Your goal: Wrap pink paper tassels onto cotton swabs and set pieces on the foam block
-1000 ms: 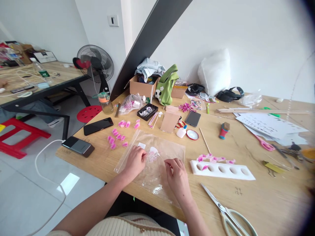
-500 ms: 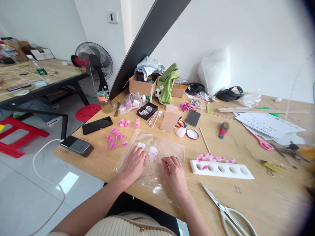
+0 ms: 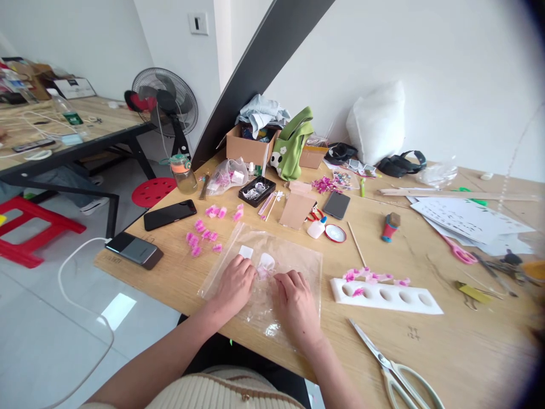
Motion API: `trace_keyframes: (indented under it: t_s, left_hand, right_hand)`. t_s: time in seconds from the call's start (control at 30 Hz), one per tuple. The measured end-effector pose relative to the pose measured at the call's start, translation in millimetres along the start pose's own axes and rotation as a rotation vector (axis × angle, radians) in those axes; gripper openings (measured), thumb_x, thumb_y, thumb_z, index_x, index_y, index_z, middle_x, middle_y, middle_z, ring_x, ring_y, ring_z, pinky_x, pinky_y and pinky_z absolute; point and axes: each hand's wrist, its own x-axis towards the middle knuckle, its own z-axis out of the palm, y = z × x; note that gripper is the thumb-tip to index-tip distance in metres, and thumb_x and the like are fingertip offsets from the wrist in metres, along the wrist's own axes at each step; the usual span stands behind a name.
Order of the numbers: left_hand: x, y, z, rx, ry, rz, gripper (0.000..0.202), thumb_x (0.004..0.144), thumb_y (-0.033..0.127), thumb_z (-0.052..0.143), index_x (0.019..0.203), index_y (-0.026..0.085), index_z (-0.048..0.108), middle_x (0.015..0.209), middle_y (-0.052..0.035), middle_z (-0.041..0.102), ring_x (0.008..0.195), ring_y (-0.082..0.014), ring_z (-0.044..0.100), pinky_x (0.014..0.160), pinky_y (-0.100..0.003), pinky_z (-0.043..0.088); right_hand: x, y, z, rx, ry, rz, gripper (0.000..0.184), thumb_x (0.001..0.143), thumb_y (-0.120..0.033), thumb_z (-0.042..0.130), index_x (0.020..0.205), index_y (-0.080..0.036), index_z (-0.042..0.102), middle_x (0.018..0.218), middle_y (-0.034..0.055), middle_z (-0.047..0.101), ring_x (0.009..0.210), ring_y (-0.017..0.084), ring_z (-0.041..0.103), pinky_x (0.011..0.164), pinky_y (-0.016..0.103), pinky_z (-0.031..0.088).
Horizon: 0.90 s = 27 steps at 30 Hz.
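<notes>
A clear plastic bag (image 3: pixel 293 250) lies flat on the wooden table (image 3: pixel 447 352) in front of me. Both hands rest on it. My left hand (image 3: pixel 235 284) has its fingers curled, fingertips at a small pink-and-white piece (image 3: pixel 264 266) lying on the bag. My right hand (image 3: pixel 294 304) is just right of that piece, fingers bent and pressed together near it. A small white square (image 3: pixel 246 251) lies on the bag above my left hand. What the fingers pinch is hidden.
Pink petal bits (image 3: pixel 202 236) lie left of the bag, with two phones (image 3: pixel 169 215) beyond them. A white foam strip with holes (image 3: pixel 385 295) and scissors (image 3: pixel 398 369) lie to the right. Glue bottle (image 3: pixel 315 228), boxes, a green bag (image 3: pixel 293 145) and papers (image 3: pixel 468 218) crowd the back.
My right hand has slid left across the bag, closer to the pink-and-white piece and my left hand. The left hand has barely moved.
</notes>
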Motion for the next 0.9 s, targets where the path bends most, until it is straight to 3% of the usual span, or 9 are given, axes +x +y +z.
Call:
trace_keyframes:
  t_s: [0.37, 0.9]
  left_hand:
    - [-0.9, -0.2, 1.5, 0.015, -0.012, -0.001, 0.022, 0.090, 0.007, 0.049, 0.074, 0.016, 0.062, 0.079, -0.0058, 0.059, 0.083, -0.0230, 0.052, 0.072, -0.037, 0.048]
    - [-7.6, -3.6, -3.4, -0.048, -0.055, -0.065, 0.018, 0.092, 0.010, 0.049, 0.079, 0.017, 0.060, 0.087, -0.0064, 0.059, 0.090, -0.0232, 0.052, 0.078, -0.037, 0.049]
  right_hand:
    - [-2.8, 0.9, 4.1, -0.101, -0.077, -0.033, 0.020, 0.090, -0.006, 0.050, 0.091, -0.019, 0.065, 0.085, 0.0051, 0.055, 0.082, 0.021, 0.047, 0.076, 0.032, 0.037]
    - [-2.9, 2.6, 7.1, -0.108, -0.083, -0.066, 0.026, 0.092, -0.008, 0.046, 0.101, -0.020, 0.067, 0.084, 0.0059, 0.055, 0.082, 0.022, 0.047, 0.075, 0.033, 0.038]
